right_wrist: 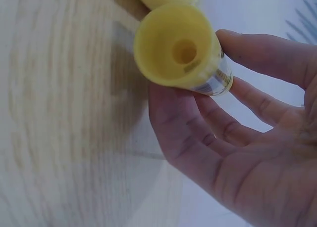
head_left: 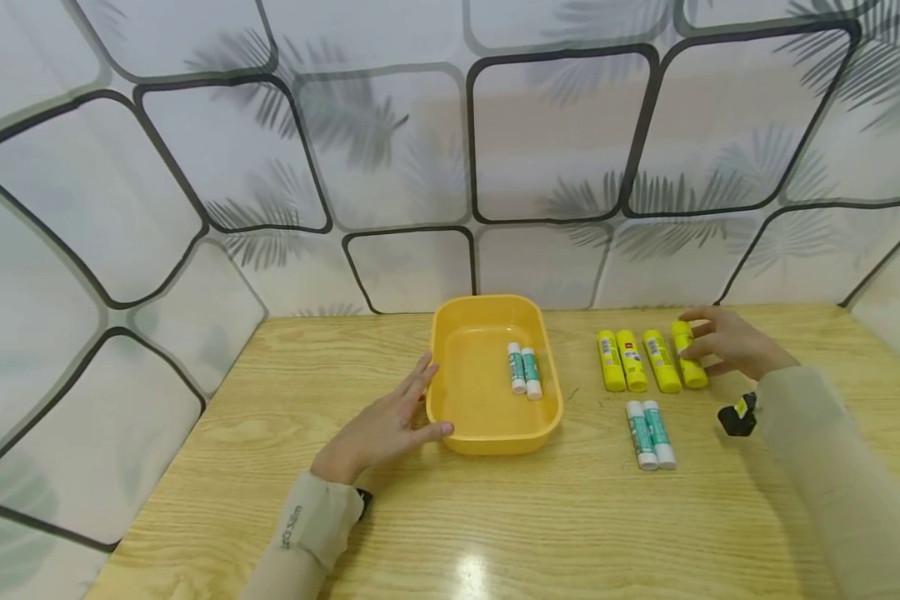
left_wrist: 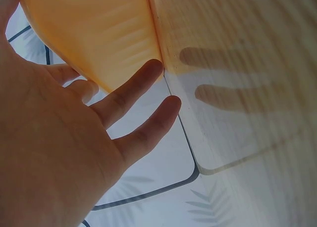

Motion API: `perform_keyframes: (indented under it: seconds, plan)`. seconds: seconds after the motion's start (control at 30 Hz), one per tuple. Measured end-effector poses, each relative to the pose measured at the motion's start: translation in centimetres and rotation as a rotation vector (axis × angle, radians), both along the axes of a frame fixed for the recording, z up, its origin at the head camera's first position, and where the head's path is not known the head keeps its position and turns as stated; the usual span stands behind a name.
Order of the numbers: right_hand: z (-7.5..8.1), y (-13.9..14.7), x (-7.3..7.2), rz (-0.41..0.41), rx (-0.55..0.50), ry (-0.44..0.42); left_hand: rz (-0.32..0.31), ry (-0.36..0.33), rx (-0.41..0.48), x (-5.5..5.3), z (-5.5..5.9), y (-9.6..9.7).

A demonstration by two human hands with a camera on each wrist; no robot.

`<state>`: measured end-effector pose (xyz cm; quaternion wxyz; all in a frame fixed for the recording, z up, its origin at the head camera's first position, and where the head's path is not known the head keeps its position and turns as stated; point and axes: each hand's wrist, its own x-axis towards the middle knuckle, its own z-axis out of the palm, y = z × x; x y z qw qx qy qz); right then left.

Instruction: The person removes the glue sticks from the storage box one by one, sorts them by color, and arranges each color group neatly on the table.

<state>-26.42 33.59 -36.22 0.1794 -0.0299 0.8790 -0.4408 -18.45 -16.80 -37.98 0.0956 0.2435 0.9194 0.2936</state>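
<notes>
from where i stand, the orange-yellow plastic bin (head_left: 498, 446) is the thing to measure by. well to its right, the right hand (head_left: 742, 343) has its thumb and fingers around a yellow glue stick (head_left: 693, 375), the one farthest from the bin in a row of four. the three other yellow glue sticks (head_left: 632, 362) lie on the wooden table (head_left: 390, 533) between it and the bin. at the bin's left side the left hand (head_left: 382, 425) is spread wide, fingers along the wall and thumb at the near corner, seemingly touching but gripping nothing. one white-and-green pair (head_left: 516, 367) lies inside the bin, against its right part; another such pair (head_left: 642, 435) lies outside, to its right and nearer the person. i'd worry about the held stick clipping its close neighbour, since round barrels can roll. a smooth tube in a fingertip hold might also twist loose, and uneven pressure from the left hand could nudge the bin sideways.
</notes>
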Motion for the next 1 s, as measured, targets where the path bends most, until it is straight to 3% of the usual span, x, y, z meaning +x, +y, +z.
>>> perform_keyframes:
  seconds: [0.33, 1.0]
  plan:
    - [-0.5, -0.5, -0.2, 0.008, 0.035, -0.017, -0.004, 0.01, -0.002, -0.2, -0.1, 0.1]
    - [-0.2, -1.4, 0.0, -0.015, -0.013, -0.024, 0.007, -0.002, 0.002, -0.1, -0.1, 0.2]
